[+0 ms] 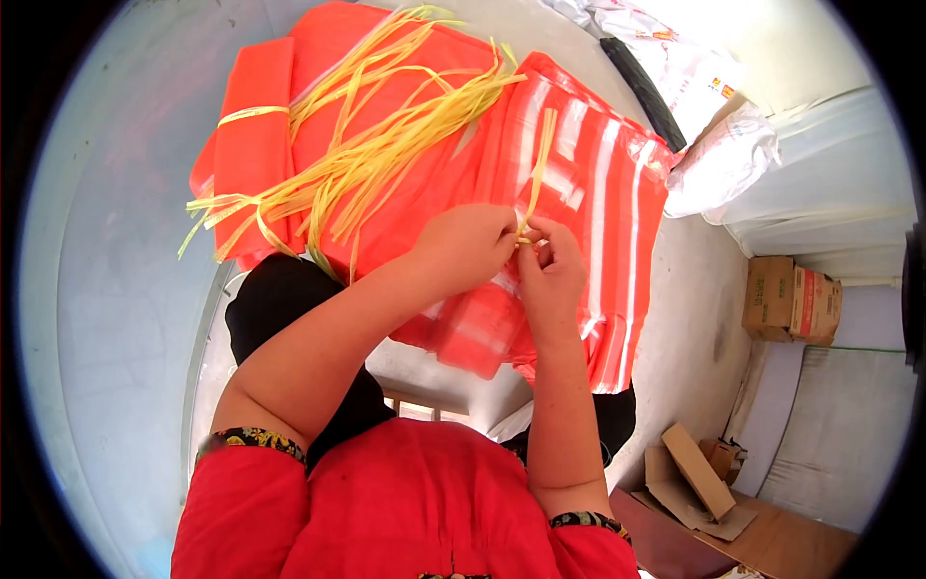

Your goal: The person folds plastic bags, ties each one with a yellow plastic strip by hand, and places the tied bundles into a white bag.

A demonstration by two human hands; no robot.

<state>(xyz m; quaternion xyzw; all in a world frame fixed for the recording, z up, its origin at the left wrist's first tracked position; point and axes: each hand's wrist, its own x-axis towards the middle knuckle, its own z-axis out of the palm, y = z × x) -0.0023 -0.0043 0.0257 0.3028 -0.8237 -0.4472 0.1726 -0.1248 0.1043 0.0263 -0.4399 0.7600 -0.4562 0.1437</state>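
My left hand (468, 246) and my right hand (554, 289) meet over the stack in front of me. The fingers of both are pinched closed on a yellow plastic strip (542, 164), whose free end sticks up above them. Around and below the hands lie red-orange plastic sheets with white stripes (617, 222), which look like plastic bags. Left of them, a heap of loose yellow strips (386, 145) spreads across more red-orange plastic (323, 48). How the held strip loops between my fingertips is partly hidden.
A folded red bundle (253, 125) with a yellow band lies at the left. White printed sacks (714, 154) and a black roll (641, 92) are at the upper right. A cardboard box (791, 301) and flattened cardboard (696, 473) stand farther right. A pale wall (116, 289) rises at the left.
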